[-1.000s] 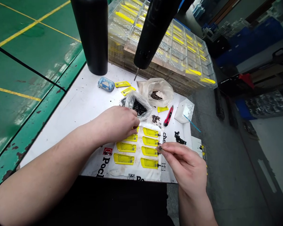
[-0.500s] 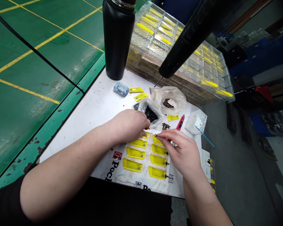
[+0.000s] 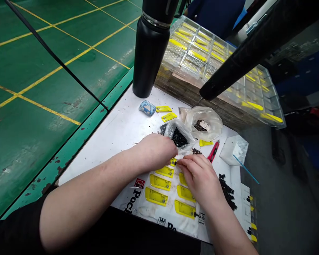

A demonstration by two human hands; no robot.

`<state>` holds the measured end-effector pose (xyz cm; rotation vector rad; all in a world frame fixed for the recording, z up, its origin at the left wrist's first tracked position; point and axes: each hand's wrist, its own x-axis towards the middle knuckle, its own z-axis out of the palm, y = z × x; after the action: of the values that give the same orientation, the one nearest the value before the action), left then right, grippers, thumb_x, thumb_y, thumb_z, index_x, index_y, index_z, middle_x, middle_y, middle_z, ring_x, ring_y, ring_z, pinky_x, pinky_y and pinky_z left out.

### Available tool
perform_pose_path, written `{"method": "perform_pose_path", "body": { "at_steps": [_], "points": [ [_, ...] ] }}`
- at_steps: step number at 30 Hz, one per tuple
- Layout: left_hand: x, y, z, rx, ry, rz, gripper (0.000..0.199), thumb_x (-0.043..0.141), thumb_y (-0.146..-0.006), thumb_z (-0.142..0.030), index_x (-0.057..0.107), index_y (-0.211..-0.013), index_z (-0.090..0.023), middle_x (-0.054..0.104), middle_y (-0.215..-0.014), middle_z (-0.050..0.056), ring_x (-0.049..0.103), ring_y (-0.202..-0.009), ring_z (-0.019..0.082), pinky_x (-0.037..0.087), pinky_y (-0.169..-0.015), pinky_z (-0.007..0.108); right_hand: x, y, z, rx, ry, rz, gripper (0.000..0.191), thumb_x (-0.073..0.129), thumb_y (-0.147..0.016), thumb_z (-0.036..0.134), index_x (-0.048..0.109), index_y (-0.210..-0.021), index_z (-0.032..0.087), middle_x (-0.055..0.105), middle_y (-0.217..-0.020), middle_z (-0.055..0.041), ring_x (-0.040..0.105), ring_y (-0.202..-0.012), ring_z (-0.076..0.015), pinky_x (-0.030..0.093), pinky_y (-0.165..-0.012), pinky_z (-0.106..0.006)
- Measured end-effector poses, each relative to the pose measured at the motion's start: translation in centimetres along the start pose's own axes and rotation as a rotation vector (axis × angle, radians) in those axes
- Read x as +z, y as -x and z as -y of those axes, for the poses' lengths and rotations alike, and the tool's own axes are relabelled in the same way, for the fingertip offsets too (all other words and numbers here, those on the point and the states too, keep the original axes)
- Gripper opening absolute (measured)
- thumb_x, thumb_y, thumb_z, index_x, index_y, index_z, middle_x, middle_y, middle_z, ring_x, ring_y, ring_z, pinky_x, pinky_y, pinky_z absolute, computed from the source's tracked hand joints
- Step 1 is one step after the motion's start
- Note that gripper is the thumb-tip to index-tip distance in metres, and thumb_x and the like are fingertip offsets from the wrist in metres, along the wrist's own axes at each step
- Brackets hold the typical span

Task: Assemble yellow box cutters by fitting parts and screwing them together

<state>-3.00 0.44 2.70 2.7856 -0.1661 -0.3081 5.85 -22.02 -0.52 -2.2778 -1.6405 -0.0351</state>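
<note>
Head view: white tabletop (image 3: 108, 138), yellow-lined green surface (image 3: 29, 53) at ten o'clock; right hand (image 3: 200, 175) pinching small black part (image 3: 175, 163); left hand (image 3: 161, 150), grip indeterminable.

White tabletop (image 3: 117, 134), black bottle (image 3: 150, 60), blue-patterned case (image 3: 147, 108), yellow pieces (image 3: 169, 117), red cutter (image 3: 214, 151), plastic bags (image 3: 214, 122)

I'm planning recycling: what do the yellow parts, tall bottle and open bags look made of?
Yellow parts: probably moulded plastic, satin, with recessed interiors. Tall bottle: likely metal, matte black, with silvery neck band. Open bags: apparently plastic film, translucent and crinkled.
</note>
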Motion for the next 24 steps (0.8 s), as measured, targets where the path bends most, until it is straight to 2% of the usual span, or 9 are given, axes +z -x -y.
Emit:
{"method": "perform_pose_path", "body": {
  "at_steps": [9,14,24],
  "points": [
    [0.8,-0.4,0.3,-0.010,0.014,-0.023,0.013,0.082,-0.093,-0.035,0.085,-0.103,-0.028,0.083,-0.105,0.005,0.078,-0.096,0.028,0.053,-0.072,0.033,0.0,-0.2,0.3,-0.027,0.066,0.028,0.012,0.068,-0.106,0.017,0.077,-0.113,0.020,0.079,-0.112,-0.0059,0.066,-0.104,-0.0252,0.050,-0.095,-0.041],
    [0.8,-0.4,0.2,-0.012,0.014,-0.017,0.016,0.082,-0.093,-0.034,0.086,-0.108,-0.029,0.084,-0.106,0.004,0.078,-0.099,0.030,0.053,-0.072,0.035,0.0,-0.3,1.2,0.023,0.128,0.042,0.013,0.065,-0.107,0.019,0.078,-0.109,0.020,0.078,-0.109,-0.0071,0.066,-0.102,-0.0260,0.047,-0.093,-0.041],
    [0.6,-0.2,0.2,-0.002,0.037,-0.022,0.011,0.081,-0.094,-0.031,0.085,-0.101,-0.025,0.083,-0.099,0.007,0.079,-0.097,0.029,0.054,-0.074,0.034,-0.5,-0.2,2.3,0.092,0.253,0.107,0.013,0.069,-0.105,0.020,0.081,-0.107,0.024,0.078,-0.106,-0.0035,0.065,-0.101,-0.0251,0.042,-0.088,-0.042]
  ]
}}
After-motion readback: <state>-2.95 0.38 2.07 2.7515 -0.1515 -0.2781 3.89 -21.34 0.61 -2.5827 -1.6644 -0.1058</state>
